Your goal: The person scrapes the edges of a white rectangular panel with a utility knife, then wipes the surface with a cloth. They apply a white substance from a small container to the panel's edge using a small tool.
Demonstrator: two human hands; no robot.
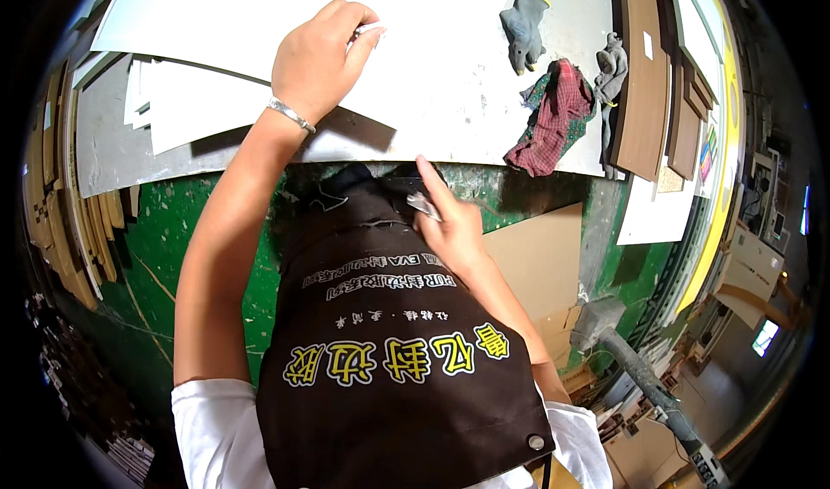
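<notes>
— What's the bench like in the head view?

— A grey worktop [112, 156] runs across in front of me, with a big white panel [259, 22] lying flat on it and smaller white offcuts [186, 100] stacked at its left. The floor [164, 230] below is green and scuffed. Brown boards [644, 83] lean at the right, and pale curved wood strips [86, 230] are piled at the left.

— Any containers?

— None that I can make out. Loose on the panel are a grey work glove [523, 26] and a crumpled red checked cloth [553, 117], near each other at the right.

— And your hands?

— My left hand [320, 57], with a silver bracelet [290, 115] at the wrist, rests on the white panel, fingers pinched on a small pale thing [372, 31] at the tips; what it is I cannot tell. My right hand [450, 221] is low at the panel's near edge, just above my dark brown apron [389, 377], closed round a small pale scrap [424, 204], forefinger stretched up towards the edge.
</notes>
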